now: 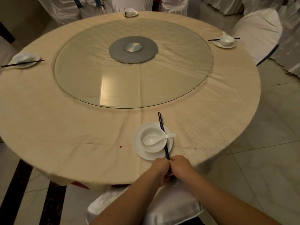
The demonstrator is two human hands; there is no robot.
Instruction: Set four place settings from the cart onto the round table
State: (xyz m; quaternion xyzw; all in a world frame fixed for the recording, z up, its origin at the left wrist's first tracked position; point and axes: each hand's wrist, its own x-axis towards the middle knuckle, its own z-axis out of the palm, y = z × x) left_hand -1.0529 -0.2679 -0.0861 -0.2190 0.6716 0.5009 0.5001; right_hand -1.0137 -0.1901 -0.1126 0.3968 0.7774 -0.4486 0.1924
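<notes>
On the near edge of the round table (81, 127) stands a white plate (138, 148) with a white bowl (152, 132) and a white spoon (155, 139) in it. A pair of dark chopsticks (162, 127) lies across the plate's right side, pointing away from me. My left hand (159, 168) and my right hand (179, 166) meet at the chopsticks' near end and both grip it. Three other settings stand at the left (24, 60), far (130, 12) and right (224, 40) edges, each with plate, bowl and chopsticks.
A glass turntable (133, 65) on a grey hub fills the table's middle. A white-covered chair (146, 207) stands under my arms, another chair (258, 34) at the right, and several more behind the table. Tiled floor lies to the right.
</notes>
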